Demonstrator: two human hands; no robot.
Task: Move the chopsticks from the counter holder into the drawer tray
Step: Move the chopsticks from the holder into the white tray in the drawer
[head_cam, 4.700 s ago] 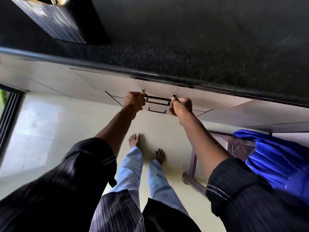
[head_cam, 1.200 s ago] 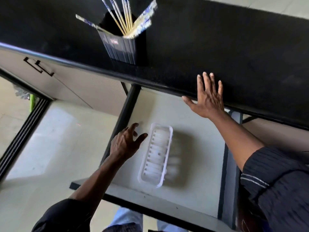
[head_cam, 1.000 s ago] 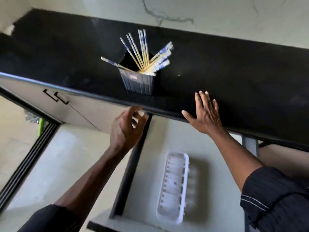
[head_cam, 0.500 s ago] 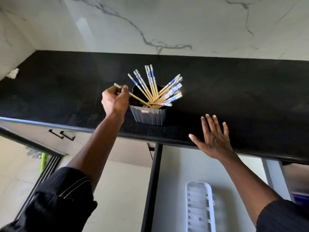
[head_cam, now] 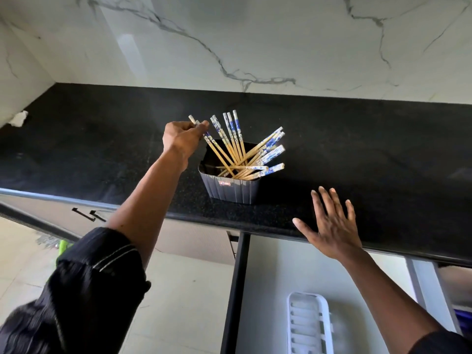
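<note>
We see left hand (head_cam: 181,139) pinch chopsticks (head_cam: 216,152), shafts leaning 11 o'clock; tray (head_cam: 307,328) lies 5 o'clock of it; right hand (head_cam: 332,227) flat, empty.

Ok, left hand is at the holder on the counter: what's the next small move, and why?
Probably lift the pinched chopsticks up out of the black holder. The left hand pinches their patterned tops, but their lower ends are in the holder, crossed with the others. The white tray lies in the open drawer.
</note>
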